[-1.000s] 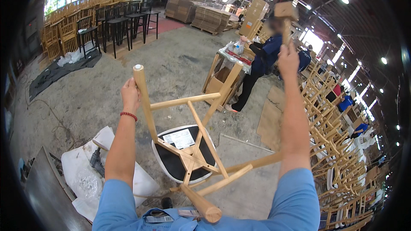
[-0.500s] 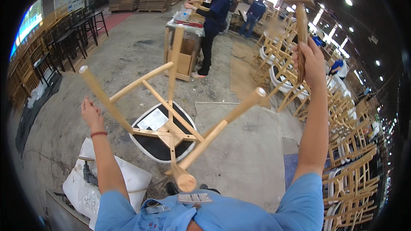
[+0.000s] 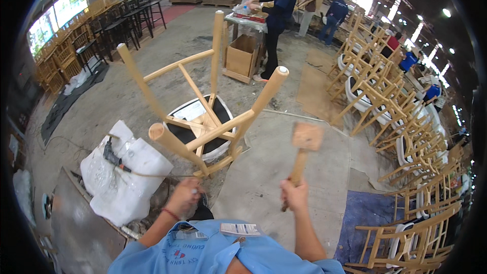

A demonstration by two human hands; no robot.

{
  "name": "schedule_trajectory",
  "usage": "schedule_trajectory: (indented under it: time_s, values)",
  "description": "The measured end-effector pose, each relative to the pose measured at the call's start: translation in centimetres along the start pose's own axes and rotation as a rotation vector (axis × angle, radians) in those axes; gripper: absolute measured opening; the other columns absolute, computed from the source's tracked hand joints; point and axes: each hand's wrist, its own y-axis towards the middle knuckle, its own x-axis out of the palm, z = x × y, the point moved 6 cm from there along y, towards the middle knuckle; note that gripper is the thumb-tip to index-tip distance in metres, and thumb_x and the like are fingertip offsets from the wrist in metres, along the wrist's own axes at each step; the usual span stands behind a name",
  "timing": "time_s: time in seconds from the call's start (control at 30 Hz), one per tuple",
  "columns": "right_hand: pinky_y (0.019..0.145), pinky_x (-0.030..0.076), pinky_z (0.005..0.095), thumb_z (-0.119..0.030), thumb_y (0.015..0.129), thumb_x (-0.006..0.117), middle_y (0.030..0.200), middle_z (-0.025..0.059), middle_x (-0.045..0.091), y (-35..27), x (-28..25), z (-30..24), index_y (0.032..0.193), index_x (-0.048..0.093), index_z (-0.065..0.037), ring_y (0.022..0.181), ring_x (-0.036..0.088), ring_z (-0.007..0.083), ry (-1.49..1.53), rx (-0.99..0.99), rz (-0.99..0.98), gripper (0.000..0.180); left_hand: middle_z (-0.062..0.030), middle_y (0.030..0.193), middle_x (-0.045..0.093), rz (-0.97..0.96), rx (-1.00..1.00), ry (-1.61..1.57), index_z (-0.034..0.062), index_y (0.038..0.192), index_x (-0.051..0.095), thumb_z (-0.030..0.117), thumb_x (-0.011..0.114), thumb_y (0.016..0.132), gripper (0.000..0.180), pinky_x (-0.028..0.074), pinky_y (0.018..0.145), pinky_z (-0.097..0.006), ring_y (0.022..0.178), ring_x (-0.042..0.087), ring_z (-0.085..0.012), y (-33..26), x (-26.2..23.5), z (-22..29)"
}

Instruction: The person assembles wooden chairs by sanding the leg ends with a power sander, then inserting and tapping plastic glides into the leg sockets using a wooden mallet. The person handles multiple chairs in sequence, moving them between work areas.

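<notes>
My right hand (image 3: 295,194) grips the handle of a wooden mallet (image 3: 307,136), held low in front of me, its square head up and slightly blurred. Ahead of me a light wooden chair (image 3: 240,117) rests upside down, legs pointing up. Its black seat underside (image 3: 221,113) has a white rim and a paper label. My left hand (image 3: 185,197) is closed near my body, below the chair's nearest end; a small pale spot shows at its fingers, too blurred to name. A red bracelet circles that wrist.
Left of the chair, a power drill (image 3: 109,153) lies on white foam wrapping (image 3: 137,172), beside a metal-topped table (image 3: 83,223). Rows of chairs (image 3: 406,147) crowd the right side. Farther back, a co-worker (image 3: 280,15) stands at a small workbench (image 3: 248,20). Black stools (image 3: 122,25) line the far left.
My right hand has brought the mallet down from high on the right. My left hand has come from the chair's left side to near my body. The view has shifted.
</notes>
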Motion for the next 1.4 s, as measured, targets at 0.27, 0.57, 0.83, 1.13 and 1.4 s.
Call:
schedule_trajectory:
  time_s: [0.27, 0.57, 0.83, 1.13, 1.4]
  values:
    - [0.04, 0.042, 0.0253, -0.005, 0.085, 0.067, 0.07, 0.0022, 0.058, -5.2, 6.9, 4.6, 0.099, 0.057, -0.003, 0.047, 0.051, 0.0093, -0.031, 0.053, -0.295, 0.017, -0.0147, 0.111, 0.06, -0.191, 0.428, 0.512, 0.0024, 0.137, 0.039, 0.005, 0.039, 0.095, 0.042, 0.051, 0.069, -0.03, 0.085, 0.059, -0.017, -0.9, 17.3, -1.9]
    - [0.042, 0.042, 0.0261, -0.003, 0.082, 0.063, 0.067, 0.0029, 0.057, -8.3, 9.2, 2.9, 0.103, 0.057, -0.001, 0.047, 0.051, 0.0096, -0.162, -0.111, -0.285, 0.022, -0.0199, 0.114, 0.055, -0.252, 0.346, 0.308, 0.0008, 0.134, 0.03, 0.004, 0.038, 0.093, 0.042, 0.052, 0.083, -0.038, 0.099, 0.06, -0.028, -3.1, 15.7, -1.9]
    - [0.038, 0.041, 0.0262, -0.005, 0.083, 0.07, 0.067, 0.0029, 0.056, -9.8, 15.5, 1.8, 0.096, 0.054, -0.005, 0.046, 0.05, 0.0094, -0.083, 0.073, -0.34, 0.02, -0.0108, 0.106, 0.06, -0.217, 0.411, 0.466, 0.0013, 0.114, 0.055, 0.024, 0.052, 0.101, 0.026, 0.05, 0.079, -0.034, 0.093, 0.058, -0.0181, -7.3, 7.7, 1.3]
    - [0.037, 0.041, 0.0252, -0.005, 0.082, 0.072, 0.07, 0.0021, 0.053, -13.3, 19.3, -2.8, 0.096, 0.05, -0.006, 0.047, 0.049, 0.0085, 0.172, 0.288, -0.399, 0.026, -0.011, 0.106, 0.061, -0.385, 0.836, 0.603, 0.0056, 0.121, 0.062, 0.022, 0.057, 0.099, 0.028, 0.047, 0.089, -0.034, 0.098, 0.059, -0.0231, -13.4, 4.7, 7.7]
    - [0.038, 0.04, 0.0261, -0.015, 0.094, 0.06, 0.074, 0.0073, 0.056, -13.3, 18.6, -1.9, 0.103, 0.05, -0.004, 0.048, 0.05, 0.0107, 0.255, 0.268, -0.36, 0.018, -0.0101, 0.108, 0.062, -0.115, 1.066, 0.671, 0.004, 0.114, 0.063, 0.016, 0.064, 0.094, 0.024, 0.048, 0.089, -0.033, 0.103, 0.061, -0.0215, -14.1, 3.3, 12.7]
